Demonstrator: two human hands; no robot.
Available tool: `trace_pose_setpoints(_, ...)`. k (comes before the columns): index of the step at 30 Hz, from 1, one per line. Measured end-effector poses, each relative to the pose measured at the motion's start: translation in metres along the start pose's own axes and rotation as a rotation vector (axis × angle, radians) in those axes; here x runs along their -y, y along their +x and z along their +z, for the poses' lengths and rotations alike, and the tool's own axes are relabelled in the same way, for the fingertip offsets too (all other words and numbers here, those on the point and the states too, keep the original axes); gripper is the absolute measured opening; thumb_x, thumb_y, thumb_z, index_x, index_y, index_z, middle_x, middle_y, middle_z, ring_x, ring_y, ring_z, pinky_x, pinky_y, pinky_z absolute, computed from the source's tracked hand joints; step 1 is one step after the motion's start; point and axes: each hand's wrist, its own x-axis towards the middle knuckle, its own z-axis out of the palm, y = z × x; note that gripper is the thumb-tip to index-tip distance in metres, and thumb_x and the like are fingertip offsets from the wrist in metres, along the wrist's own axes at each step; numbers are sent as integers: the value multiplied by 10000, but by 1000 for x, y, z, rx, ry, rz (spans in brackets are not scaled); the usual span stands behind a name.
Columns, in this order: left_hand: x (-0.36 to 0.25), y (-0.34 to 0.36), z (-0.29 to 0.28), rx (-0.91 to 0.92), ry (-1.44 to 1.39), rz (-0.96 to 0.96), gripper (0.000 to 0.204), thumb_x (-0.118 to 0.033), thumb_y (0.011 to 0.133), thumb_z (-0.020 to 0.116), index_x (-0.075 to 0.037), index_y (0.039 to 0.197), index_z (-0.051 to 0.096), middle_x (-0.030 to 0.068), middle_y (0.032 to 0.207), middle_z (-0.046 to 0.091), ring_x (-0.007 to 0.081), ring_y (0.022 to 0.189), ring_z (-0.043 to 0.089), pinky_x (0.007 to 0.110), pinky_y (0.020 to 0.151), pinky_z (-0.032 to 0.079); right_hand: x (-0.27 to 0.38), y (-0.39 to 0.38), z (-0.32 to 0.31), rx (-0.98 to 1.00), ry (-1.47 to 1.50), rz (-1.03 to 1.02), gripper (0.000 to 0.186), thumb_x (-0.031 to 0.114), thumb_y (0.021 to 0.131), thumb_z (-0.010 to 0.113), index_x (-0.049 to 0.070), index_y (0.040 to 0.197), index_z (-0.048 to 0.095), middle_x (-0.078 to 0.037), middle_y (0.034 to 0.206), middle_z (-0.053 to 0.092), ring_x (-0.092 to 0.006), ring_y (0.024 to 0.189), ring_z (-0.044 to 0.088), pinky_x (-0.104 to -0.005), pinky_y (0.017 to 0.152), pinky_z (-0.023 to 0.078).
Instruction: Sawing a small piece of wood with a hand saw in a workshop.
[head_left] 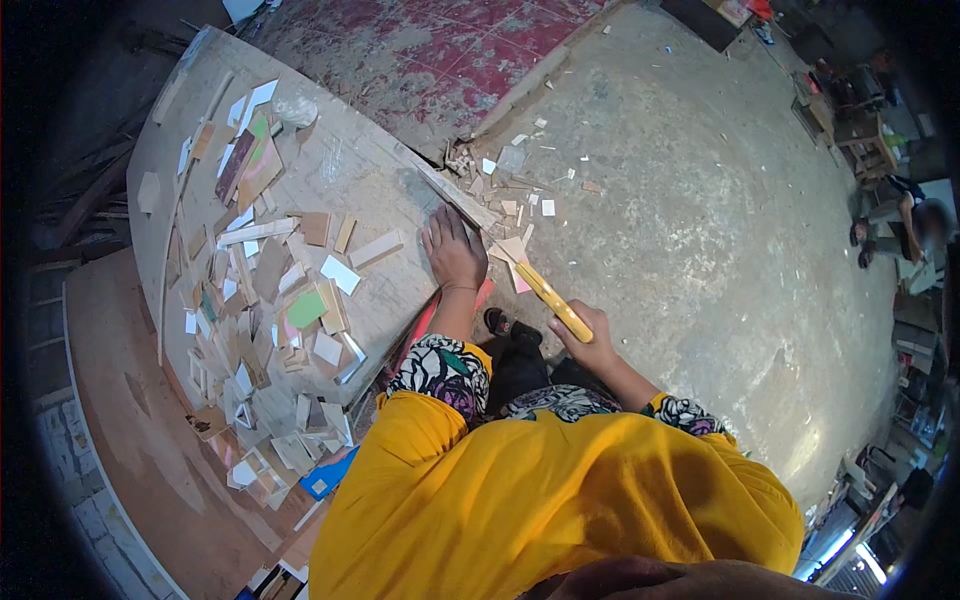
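My right hand (592,340) is closed round the yellow handle (553,302) of what looks like a handsaw. Its thin blade (503,250) points up and left toward a narrow wooden strip (462,198) at the right edge of the worktable (390,180). Whether the teeth touch the strip is too small to tell. My left hand (456,252) lies flat on the table's corner, fingers stretched out, right beside the strip. Several wood and laminate offcuts (322,305) are heaped on the table to the left of that hand, with a loose pale block (377,248) closest to it.
Small scraps (547,207) litter the concrete floor (690,220) past the table edge. A red-tiled floor (450,50) lies beyond the table. A brown board (130,400) stands low at the left. Another person (905,225) sits far right, among stools and clutter.
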Motion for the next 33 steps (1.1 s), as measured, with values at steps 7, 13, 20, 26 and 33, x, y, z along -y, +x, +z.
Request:
trace_pose_setpoints(7,-1,1,-4,120,42,5,484,-207,765,530,37,1183,503,212,1316,412,341,1282,310,487,1069,180,-12,20,7,84,-191,-205,223,219,775,668,33,766,545,-162,661,532,-361,592,542,-386,517,430)
trace_pose_setpoints(13,8,0,3,34,47,36,480,-197,755,528,26,1180,508,219,1318,406,350,1286,302,499,1068,179,-14,20,8,85,-93,-143,223,248,783,649,48,759,555,-165,659,539,-364,598,552,-403,527,441)
trace_pose_setpoints(20,4,0,0,69,23,14,479,-169,748,526,31,1182,503,211,1323,398,345,1277,314,487,1071,182,-12,35,16,49,-184,-234,195,208,758,660,46,738,553,-162,664,544,-370,586,543,-394,510,427)
trace_pose_setpoints(26,4,-2,4,31,51,39,512,-164,729,537,32,1200,492,186,1330,398,315,1270,325,471,1066,195,-18,-16,-14,89,-149,-81,211,232,753,667,50,733,562,-154,669,570,-365,592,550,-404,531,437)
trace_pose_setpoints(33,6,2,4,13,79,3,504,-168,753,503,36,1213,474,166,1349,387,303,1267,328,451,1064,197,-12,1,-17,101,-192,-147,204,193,766,648,38,701,532,-144,617,526,-348,577,550,-374,508,426)
